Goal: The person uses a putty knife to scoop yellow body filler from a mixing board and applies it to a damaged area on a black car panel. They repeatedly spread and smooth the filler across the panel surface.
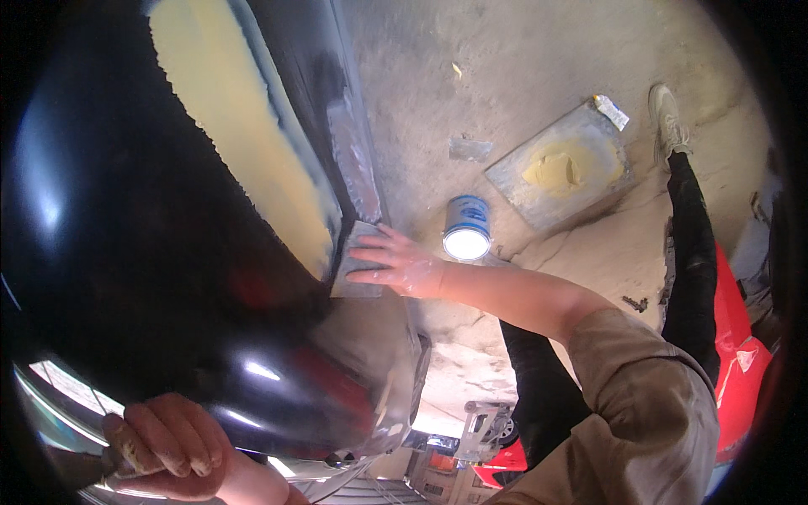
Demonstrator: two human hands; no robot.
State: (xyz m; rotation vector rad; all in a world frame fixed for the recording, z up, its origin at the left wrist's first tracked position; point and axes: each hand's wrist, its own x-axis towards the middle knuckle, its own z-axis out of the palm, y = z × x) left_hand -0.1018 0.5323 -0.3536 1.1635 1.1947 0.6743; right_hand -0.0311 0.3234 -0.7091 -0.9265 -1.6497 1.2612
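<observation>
My right hand (pixel 397 263) lies with fingers spread on a thin grey sheet (pixel 356 284), pressed against the lower edge of a glossy black car body panel (pixel 109 194). A long pale-yellow filler patch (pixel 240 147) runs along the panel, with a narrower grey patch (pixel 353 151) beside it. At the lower left my left hand (pixel 168 446) is closed, its fingers curled round something dark that I cannot make out. To the right of my right hand a blue can (pixel 467 219) with a white top stands on the concrete.
A metal board (pixel 513 177) with yellow filler lies on the floor (pixel 547 50), a small tube (pixel 612 112) at its corner and a small grey piece (pixel 470 149) nearby. My legs in dark trousers (pixel 690 261) frame the right side; red car parts (pixel 736 379) lie beyond.
</observation>
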